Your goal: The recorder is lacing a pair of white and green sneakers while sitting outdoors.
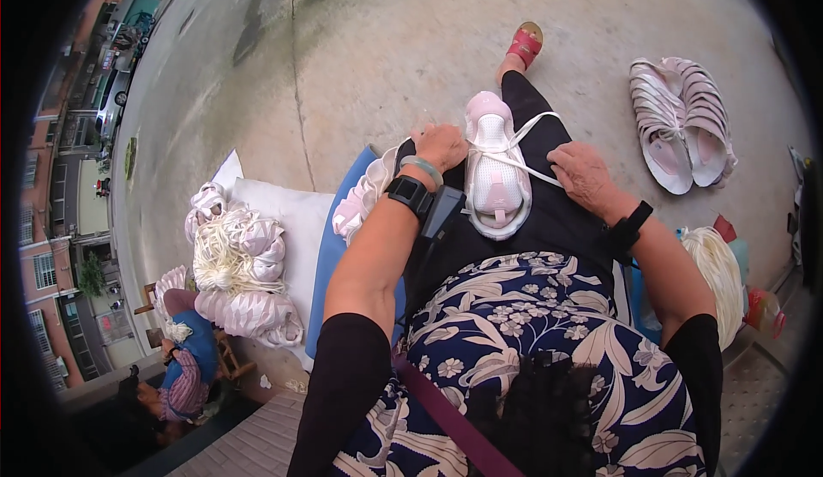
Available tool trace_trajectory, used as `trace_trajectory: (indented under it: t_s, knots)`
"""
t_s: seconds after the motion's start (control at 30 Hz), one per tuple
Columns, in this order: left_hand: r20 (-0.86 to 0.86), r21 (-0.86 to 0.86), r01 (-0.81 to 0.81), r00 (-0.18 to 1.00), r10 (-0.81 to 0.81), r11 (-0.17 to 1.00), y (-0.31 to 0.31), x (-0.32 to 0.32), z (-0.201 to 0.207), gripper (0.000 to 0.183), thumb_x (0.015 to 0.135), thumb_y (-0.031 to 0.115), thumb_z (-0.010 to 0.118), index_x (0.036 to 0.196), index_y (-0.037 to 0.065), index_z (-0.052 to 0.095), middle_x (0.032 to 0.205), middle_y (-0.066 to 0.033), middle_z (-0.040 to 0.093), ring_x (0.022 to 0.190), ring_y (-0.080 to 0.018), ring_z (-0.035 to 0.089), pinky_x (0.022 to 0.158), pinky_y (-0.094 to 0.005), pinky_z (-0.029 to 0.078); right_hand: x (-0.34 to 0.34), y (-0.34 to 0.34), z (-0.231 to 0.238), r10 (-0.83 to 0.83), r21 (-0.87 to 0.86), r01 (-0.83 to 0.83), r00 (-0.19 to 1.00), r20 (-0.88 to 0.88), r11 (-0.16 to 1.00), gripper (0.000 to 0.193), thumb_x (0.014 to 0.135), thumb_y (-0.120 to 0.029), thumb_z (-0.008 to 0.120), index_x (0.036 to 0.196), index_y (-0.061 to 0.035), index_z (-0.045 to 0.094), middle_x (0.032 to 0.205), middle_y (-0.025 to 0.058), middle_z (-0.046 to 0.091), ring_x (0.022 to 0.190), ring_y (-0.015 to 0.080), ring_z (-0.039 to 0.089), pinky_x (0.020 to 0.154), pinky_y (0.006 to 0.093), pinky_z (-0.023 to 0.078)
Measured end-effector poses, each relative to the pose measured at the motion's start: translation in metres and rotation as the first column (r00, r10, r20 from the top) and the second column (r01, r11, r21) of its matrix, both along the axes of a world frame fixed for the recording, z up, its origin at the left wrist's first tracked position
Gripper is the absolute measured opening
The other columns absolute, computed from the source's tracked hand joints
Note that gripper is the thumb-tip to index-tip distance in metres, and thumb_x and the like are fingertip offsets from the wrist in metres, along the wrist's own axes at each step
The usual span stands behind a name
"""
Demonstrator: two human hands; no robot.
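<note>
A pale pink and white sneaker (499, 198) lies on my lap, its heel toward me. White shoelaces (536, 172) run out from its upper to both sides. My left hand (441, 147) is closed beside the shoe's left side, pinching a lace, though the fingertips are partly hidden. On the other side, my right hand (585, 177) pinches the lace stretched from the shoe. One more strand loops over my right thigh above that hand. Left of my left forearm, more pink and white shoe pieces (364, 198) rest against a blue surface.
Stacked shoe uppers (683, 121) lie on the concrete at right. Left, bundles of shoe parts (249, 314) and cream laces (231, 254) sit by a white sheet (287, 220). A white lace bundle (716, 271) hangs by my right elbow. Another person (193, 361) sits low at left.
</note>
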State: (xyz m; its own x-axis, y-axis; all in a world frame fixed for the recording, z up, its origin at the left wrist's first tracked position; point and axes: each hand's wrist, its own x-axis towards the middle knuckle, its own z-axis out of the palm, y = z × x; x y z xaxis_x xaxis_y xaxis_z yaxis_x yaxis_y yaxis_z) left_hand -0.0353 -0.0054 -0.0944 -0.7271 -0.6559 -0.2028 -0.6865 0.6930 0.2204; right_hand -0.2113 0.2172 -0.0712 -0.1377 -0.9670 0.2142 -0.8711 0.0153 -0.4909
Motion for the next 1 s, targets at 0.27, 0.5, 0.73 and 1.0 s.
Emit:
trace_trajectory:
  t_s: [0.27, 0.5, 0.73, 1.0]
  knots:
    - [0.087, 0.11, -0.021, 0.996, 0.012, 0.994, 0.001, -0.005, -0.001, 0.011, 0.071, 0.02, 0.055, 0.077, 0.016, 0.064, 0.088, -0.0082, 0.065, 0.089, -0.0303, 0.057, 0.088, -0.054, 0.027, 0.026, -0.027, -0.008, 0.043, 0.124, -0.037, 0.998, -0.048, 0.992, 0.019, 0.076, -0.014, 0.057, 0.095, -0.01, 0.055, 0.083, 0.0064, 0.057, 0.085, 0.0241, 0.054, 0.084, 0.0408, 0.036]
    - [-0.222, 0.089, -0.013, 0.974, 0.033, 0.996, 0.005, 0.001, -0.011, 0.008, 0.068, 0.017, 0.057, 0.071, 0.012, 0.062, 0.078, -0.0113, 0.065, 0.079, -0.0292, 0.06, 0.084, -0.0441, 0.035, 0.031, -0.025, -0.007, 0.063, 0.194, -0.046, 0.995, -0.082, 0.98, 0.015, 0.077, -0.016, 0.056, 0.091, -0.0113, 0.055, 0.081, 0.0047, 0.057, 0.086, 0.0224, 0.054, 0.091, 0.0459, 0.033]
    - [-0.466, 0.269, 0.072, 0.882, 0.064, 0.96, 0.001, -0.002, -0.005, 0.011, 0.068, 0.008, 0.055, 0.076, 0.007, 0.063, 0.066, -0.0072, 0.062, 0.06, -0.0186, 0.059, 0.06, -0.0284, 0.046, 0.033, -0.025, -0.005, 0.004, 0.052, -0.006, 1.0, 0.029, 0.999, 0.011, 0.077, -0.014, 0.055, 0.088, -0.0102, 0.058, 0.078, 0.0079, 0.058, 0.08, 0.0257, 0.057, 0.084, 0.0421, 0.04]
    - [-0.389, 0.917, 0.283, 0.796, 0.463, 0.282, -0.013, 0.01, 0.064, 0.012, 0.077, 0.004, 0.061, 0.088, 0.0, 0.061, 0.075, -0.0025, 0.06, 0.065, -0.0083, 0.057, 0.061, -0.021, 0.047, 0.039, -0.033, 0.025, -0.029, 0.116, -0.024, 0.9, 0.434, 0.993, 0.011, 0.076, -0.015, 0.057, 0.079, -0.0043, 0.058, 0.073, 0.0154, 0.058, 0.072, 0.0332, 0.058, 0.062, 0.039, 0.045]
